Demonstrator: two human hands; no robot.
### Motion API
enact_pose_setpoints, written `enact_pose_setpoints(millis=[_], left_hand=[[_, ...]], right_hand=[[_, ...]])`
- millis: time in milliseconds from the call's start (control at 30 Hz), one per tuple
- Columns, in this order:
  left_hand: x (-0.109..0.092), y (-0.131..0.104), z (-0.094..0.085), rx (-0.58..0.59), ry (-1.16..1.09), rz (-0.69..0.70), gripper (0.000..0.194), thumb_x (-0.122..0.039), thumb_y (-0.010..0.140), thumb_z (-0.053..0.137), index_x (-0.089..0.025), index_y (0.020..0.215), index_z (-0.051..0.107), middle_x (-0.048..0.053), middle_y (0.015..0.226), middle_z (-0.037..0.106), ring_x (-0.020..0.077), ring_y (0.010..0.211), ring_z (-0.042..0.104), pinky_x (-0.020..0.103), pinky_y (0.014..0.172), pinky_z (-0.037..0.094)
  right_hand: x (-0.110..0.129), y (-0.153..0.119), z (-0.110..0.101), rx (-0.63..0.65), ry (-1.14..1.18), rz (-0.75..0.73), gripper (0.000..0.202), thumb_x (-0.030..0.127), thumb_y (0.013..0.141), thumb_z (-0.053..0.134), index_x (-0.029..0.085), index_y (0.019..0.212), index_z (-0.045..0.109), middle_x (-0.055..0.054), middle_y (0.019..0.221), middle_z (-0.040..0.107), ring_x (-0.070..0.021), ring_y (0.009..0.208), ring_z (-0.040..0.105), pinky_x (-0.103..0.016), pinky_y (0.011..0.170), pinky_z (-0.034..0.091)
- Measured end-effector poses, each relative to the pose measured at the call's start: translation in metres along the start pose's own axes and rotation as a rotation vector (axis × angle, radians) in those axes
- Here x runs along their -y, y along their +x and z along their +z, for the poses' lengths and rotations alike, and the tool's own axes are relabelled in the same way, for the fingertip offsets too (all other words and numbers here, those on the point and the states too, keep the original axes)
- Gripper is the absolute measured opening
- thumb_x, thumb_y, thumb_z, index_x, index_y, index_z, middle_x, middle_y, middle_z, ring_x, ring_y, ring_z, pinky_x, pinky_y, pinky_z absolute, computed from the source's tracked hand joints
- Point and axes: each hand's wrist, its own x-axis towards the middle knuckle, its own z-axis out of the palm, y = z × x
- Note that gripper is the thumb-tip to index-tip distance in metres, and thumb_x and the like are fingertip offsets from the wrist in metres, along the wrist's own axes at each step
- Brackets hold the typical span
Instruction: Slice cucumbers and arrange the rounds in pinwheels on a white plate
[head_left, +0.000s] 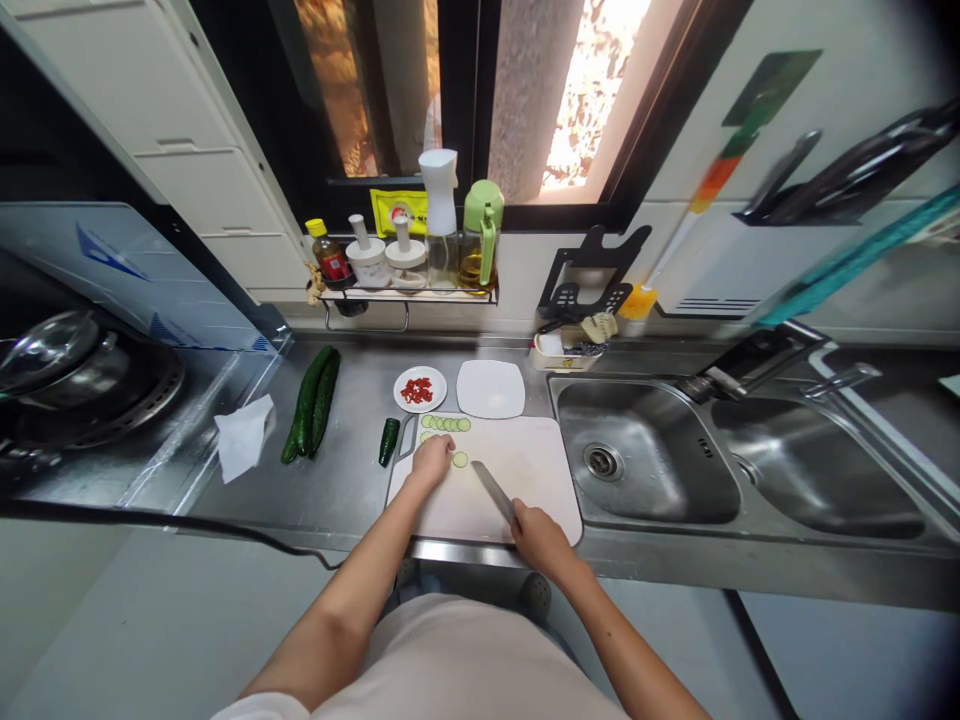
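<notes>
My right hand (541, 538) is wrapped around the handle of a kitchen knife (493, 488), its blade slanting up and left over a white cutting board (525, 450). On the board's left part, my left hand (433, 460) has its fingers curled together; what they hold, if anything, is hidden. Just right of those fingers lies a single cucumber slice (460, 459). A row of overlapping cucumber slices (446, 424) runs along the board's upper left edge, with another slice partly showing below it. Left of the board rests a short cucumber piece (388, 441).
Whole cucumbers (311, 405) and a white paper (244, 437) lie to the left. Behind the board are a plate of chopped red pieces (420, 389) and a white square plate (490, 388). A double sink (645, 450) is on the right, a stove (82, 390) far left.
</notes>
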Motion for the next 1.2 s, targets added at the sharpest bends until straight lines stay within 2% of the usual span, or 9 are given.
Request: enact_pose_setpoints(millis=[133, 267, 500, 1200], left_hand=[[0.001, -0.013, 0.009, -0.029, -0.023, -0.027, 0.024, -0.019, 0.082, 0.052, -0.023, 0.103, 0.063, 0.005, 0.099, 0.064, 0.0181, 0.094, 0.058, 0.027, 0.081, 0.041], [-0.002, -0.015, 0.013, -0.065, -0.038, -0.054, 0.021, -0.02, 0.083, 0.05, -0.023, 0.099, 0.064, 0.006, 0.1, 0.064, 0.0185, 0.094, 0.058, 0.027, 0.079, 0.041], [-0.004, -0.01, 0.012, -0.054, -0.051, -0.112, 0.021, -0.019, 0.085, 0.047, -0.024, 0.098, 0.063, 0.005, 0.1, 0.065, 0.0182, 0.093, 0.059, 0.026, 0.076, 0.041], [-0.005, -0.01, 0.012, -0.058, -0.033, -0.123, 0.023, -0.02, 0.083, 0.049, -0.027, 0.1, 0.063, 0.003, 0.1, 0.066, 0.0182, 0.094, 0.059, 0.027, 0.076, 0.041]], right_hand=[[0.007, 0.005, 0.0, -0.002, -0.034, -0.024, 0.025, 0.016, 0.088, 0.037, 0.016, 0.109, 0.05, -0.013, 0.096, 0.065, -0.0227, 0.09, 0.062, -0.028, 0.067, 0.036], [0.013, 0.011, 0.002, 0.0, -0.051, -0.045, 0.026, 0.015, 0.088, 0.037, 0.016, 0.111, 0.049, -0.014, 0.097, 0.064, -0.0226, 0.092, 0.062, -0.029, 0.07, 0.038], [0.02, 0.014, 0.002, 0.009, -0.076, -0.037, 0.026, 0.014, 0.088, 0.036, 0.015, 0.112, 0.047, -0.014, 0.096, 0.064, -0.0226, 0.094, 0.062, -0.029, 0.071, 0.038], [0.037, 0.017, 0.011, 0.02, -0.068, -0.018, 0.031, 0.003, 0.084, 0.034, 0.012, 0.112, 0.046, -0.017, 0.098, 0.065, -0.0238, 0.095, 0.063, -0.03, 0.072, 0.042]])
